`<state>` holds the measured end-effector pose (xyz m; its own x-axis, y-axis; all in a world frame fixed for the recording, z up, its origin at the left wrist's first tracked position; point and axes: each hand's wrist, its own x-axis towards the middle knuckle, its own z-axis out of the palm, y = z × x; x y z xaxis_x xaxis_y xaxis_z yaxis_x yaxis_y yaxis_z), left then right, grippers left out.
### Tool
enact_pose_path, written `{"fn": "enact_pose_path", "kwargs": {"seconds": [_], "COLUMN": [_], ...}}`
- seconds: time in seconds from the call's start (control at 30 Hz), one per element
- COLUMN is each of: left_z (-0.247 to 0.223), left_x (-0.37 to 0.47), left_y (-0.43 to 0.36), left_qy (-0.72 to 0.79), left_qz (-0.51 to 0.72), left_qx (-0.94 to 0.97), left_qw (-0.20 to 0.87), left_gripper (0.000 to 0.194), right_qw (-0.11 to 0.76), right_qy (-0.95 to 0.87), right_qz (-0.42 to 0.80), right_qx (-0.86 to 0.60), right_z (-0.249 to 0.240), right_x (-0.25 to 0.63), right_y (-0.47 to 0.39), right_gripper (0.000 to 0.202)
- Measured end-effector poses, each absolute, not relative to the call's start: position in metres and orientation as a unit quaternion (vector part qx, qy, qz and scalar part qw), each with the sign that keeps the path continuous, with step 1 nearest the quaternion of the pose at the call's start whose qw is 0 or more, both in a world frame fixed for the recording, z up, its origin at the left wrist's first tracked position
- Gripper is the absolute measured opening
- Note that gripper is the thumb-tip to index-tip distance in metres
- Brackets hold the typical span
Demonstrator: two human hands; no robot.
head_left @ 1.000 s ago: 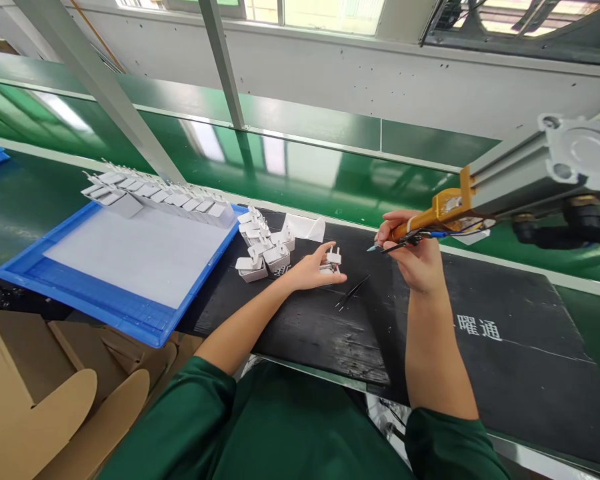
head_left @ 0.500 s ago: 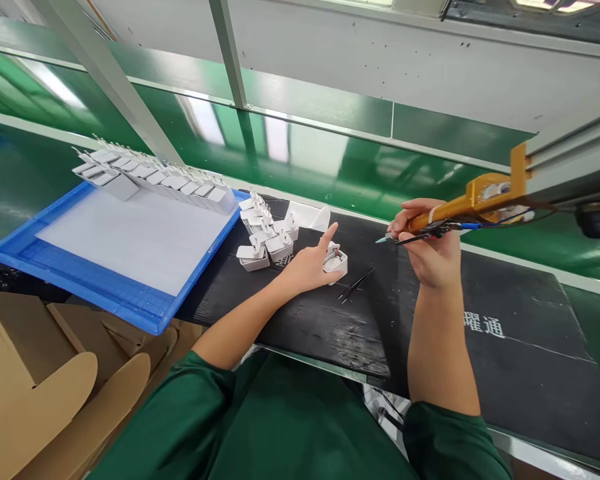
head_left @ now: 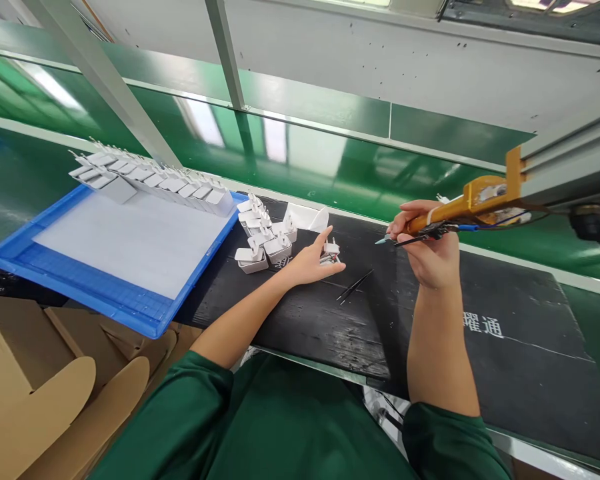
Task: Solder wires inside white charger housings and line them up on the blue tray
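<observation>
My left hand [head_left: 313, 261] is closed round a white plug charger [head_left: 331, 249] low over the black mat [head_left: 300, 320]. Its prongs and some small inner parts show between thumb and index finger; the rest is hidden by the hand. In my right hand [head_left: 427, 248] is an orange glue dispenser [head_left: 447, 213] with a pale teal nozzle, pointing left. The nozzle is apart from the charger. Black tweezers [head_left: 355, 287] lie on the mat between the hands. Several white chargers [head_left: 265, 237] stand left of my left hand, with a white curved piece [head_left: 307, 217] behind it.
At the left, a blue tray [head_left: 155, 323] holds a white sheet and a long row of white chargers [head_left: 175, 190]. A grey metal beam [head_left: 570, 167] reaches in from the right behind the dispenser. Cardboard boxes [head_left: 35, 387] stand below the bench at the left.
My left hand has turned the charger, so its prongs now show and less of its open inside is visible. The right hand and dispenser look nearly unmoved.
</observation>
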<state>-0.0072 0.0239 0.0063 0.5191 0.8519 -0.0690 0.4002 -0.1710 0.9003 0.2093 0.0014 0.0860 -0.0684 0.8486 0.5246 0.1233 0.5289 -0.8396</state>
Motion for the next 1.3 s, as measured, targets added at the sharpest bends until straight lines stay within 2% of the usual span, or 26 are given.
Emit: {"fn": "enact_pose_path", "kwargs": {"seconds": [0.1, 0.23, 0.4, 0.53, 0.67, 0.8, 0.9, 1.03, 1.13, 1.3], "left_z": [-0.002, -0.003, 0.013, 0.032, 0.037, 0.03, 0.024, 0.018, 0.015, 0.015], "left_x": [-0.001, 0.003, -0.005, -0.016, -0.02, -0.015, -0.01, -0.005, -0.001, 0.007], "left_y": [0.03, 0.029, 0.026, 0.017, 0.009, 0.008, 0.008, 0.007, 0.006, 0.006], "left_qy": [0.403, 0.408, 0.371, 0.372, 0.386, 0.453, 0.484, 0.484, 0.482, 0.487], "left_qz": [0.291, 0.329, 0.258, 0.179, 0.173, 0.163, 0.178, 0.208, 0.184, 0.087], "left_qx": [0.697, 0.735, 0.822, 0.849, 0.852, 0.829, 0.81, 0.804, 0.826, 0.862], "left_qw": [0.517, 0.43, 0.347, 0.33, 0.307, 0.286, 0.28, 0.276, 0.228, 0.11], "left_gripper": [0.079, 0.072, 0.074, 0.07, 0.057, 0.035, 0.029, 0.026, 0.027, 0.047], "right_qw": [0.575, 0.571, 0.566, 0.57, 0.567, 0.563, 0.563, 0.555, 0.545, 0.542], "right_qy": [-0.66, -0.656, -0.658, -0.659, -0.657, -0.658, -0.66, -0.664, -0.666, -0.668], "right_qz": [0.317, 0.323, 0.341, 0.348, 0.345, 0.337, 0.334, 0.335, 0.328, 0.329], "right_qx": [-0.366, -0.372, -0.361, -0.347, -0.358, -0.37, -0.368, -0.374, -0.39, -0.389], "right_z": [0.086, 0.085, 0.087, 0.089, 0.091, 0.093, 0.093, 0.092, 0.091, 0.09], "right_x": [0.209, 0.208, 0.207, 0.206, 0.205, 0.205, 0.206, 0.207, 0.208, 0.208], "right_y": [0.001, 0.001, 0.0, 0.0, 0.0, -0.001, -0.002, -0.003, -0.003, -0.003], "right_gripper": [0.032, 0.032, 0.031, 0.03, 0.03, 0.032, 0.032, 0.032, 0.032, 0.034]}}
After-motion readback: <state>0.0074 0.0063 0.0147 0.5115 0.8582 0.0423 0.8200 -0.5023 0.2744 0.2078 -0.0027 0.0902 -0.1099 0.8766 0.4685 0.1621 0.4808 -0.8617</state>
